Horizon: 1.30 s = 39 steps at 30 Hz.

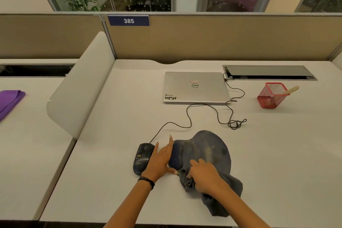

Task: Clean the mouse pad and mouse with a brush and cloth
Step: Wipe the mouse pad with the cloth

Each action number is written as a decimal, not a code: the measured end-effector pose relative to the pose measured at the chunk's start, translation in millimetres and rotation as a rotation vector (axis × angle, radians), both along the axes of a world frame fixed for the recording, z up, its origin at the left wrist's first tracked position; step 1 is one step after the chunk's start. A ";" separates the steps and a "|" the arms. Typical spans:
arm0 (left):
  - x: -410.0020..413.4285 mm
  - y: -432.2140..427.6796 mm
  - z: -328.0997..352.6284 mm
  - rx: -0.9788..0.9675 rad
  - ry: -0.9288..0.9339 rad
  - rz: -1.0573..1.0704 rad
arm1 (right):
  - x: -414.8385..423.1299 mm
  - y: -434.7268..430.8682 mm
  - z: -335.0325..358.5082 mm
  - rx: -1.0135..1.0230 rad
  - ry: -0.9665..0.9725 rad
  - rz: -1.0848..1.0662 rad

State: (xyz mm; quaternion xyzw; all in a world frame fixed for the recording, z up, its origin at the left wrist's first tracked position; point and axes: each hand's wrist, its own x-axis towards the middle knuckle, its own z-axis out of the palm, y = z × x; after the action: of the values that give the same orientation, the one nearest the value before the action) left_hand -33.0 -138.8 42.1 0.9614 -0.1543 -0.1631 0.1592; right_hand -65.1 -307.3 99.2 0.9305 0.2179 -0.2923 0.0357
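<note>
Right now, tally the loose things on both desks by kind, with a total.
cloths: 2 (grey cloth, purple cloth)
mouse: 1
mouse pad: 1
laptop: 1
red mesh holder: 1
brush: 1
total: 7

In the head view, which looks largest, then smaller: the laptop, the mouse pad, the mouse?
1. laptop and mouse pad: these look alike; the pad is nearer and partly under the cloth, so they are not ranked.
2. mouse: smallest.

Warm, soft light; wide-angle edge distortion.
</note>
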 end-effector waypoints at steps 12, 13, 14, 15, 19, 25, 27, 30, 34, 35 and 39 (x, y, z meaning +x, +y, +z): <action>2.2 -0.8 -3.8 0.028 -0.002 -0.016 | 97.0 -39.1 21.8 0.276 -0.181 -0.379; 2.6 0.5 -6.3 0.036 -0.006 -0.027 | 100.2 -37.9 15.6 0.245 -0.146 -0.386; 2.9 1.7 -8.2 0.043 -0.006 -0.035 | 100.8 -35.4 9.6 0.227 -0.113 -0.391; 3.3 2.2 -9.4 0.048 -0.003 -0.040 | 98.8 -32.4 2.4 0.221 -0.083 -0.393; 5.6 1.5 -8.2 0.070 0.001 -0.051 | 80.4 -22.5 -17.7 0.200 -0.084 -0.364; 5.0 2.1 -8.0 0.093 0.000 -0.050 | 54.1 -11.0 -9.4 0.074 -0.048 -0.213; 4.7 2.7 -8.6 0.095 -0.002 -0.050 | 44.2 -8.5 -4.3 0.048 -0.007 -0.142; 4.3 2.1 -7.4 0.084 0.008 -0.046 | 32.2 -10.3 2.5 0.039 0.122 -0.038; 3.9 1.4 -5.3 0.080 0.020 -0.045 | 42.8 -21.2 14.7 0.082 0.297 -0.082; 3.6 1.2 -6.0 0.075 0.026 -0.041 | 49.6 -22.6 16.9 0.106 0.244 -0.128; 3.9 0.5 -5.0 0.063 0.028 -0.032 | 75.4 -19.6 6.0 0.235 -0.122 -0.332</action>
State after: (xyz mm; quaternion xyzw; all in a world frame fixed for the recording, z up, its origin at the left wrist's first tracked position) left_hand -29.1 -138.3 37.0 0.9610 -0.1623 -0.1836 0.1284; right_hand 10.2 -326.9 105.2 0.9674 0.0915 -0.2098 -0.1084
